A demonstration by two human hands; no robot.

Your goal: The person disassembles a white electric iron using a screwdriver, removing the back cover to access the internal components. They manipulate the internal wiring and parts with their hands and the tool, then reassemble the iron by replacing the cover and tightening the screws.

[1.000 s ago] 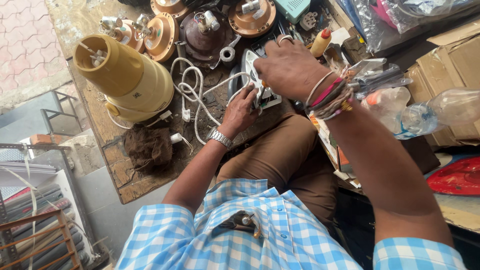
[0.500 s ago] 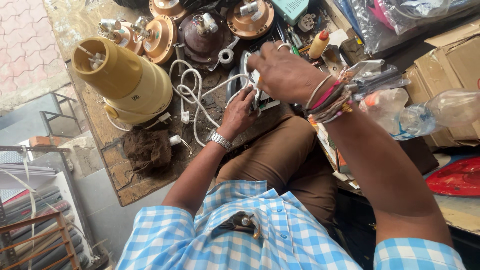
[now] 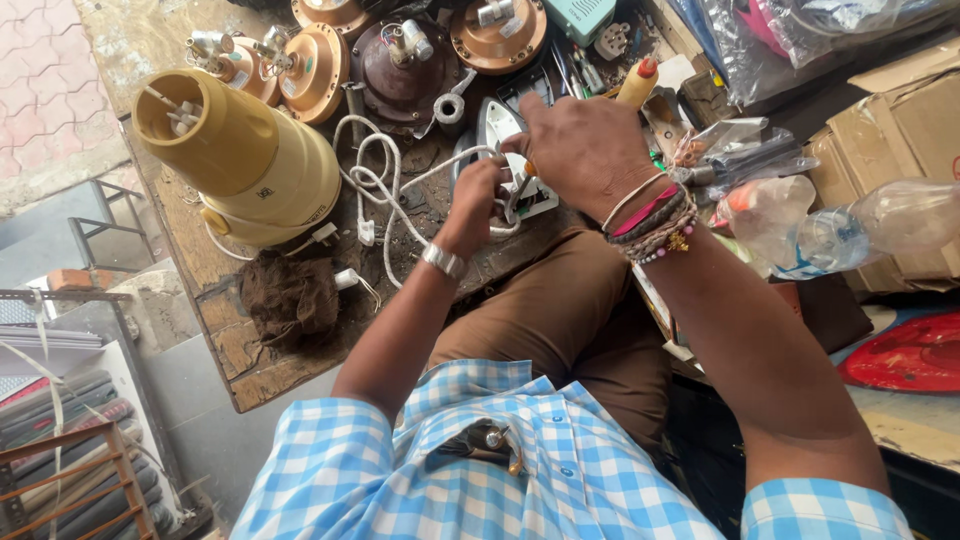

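An electric iron with a dark and white body lies on the worn wooden bench, its white cord looped to the left. My left hand, with a silver band at the wrist, grips the iron's white rear end. My right hand, with bead and thread bracelets at the wrist, is curled over the top of the iron. A small orange bit shows under its thumb. What lies beneath the palm is hidden.
A yellow mixer base stands at the left, with a dark rag in front of it. Several round motor parts lie at the back. A yellow squeeze bottle, plastic bottles, cardboard boxes and a red object crowd the right.
Both hands stay on the iron. My left hand has shifted slightly up against its rear end, and my right hand has shifted a little over the top.
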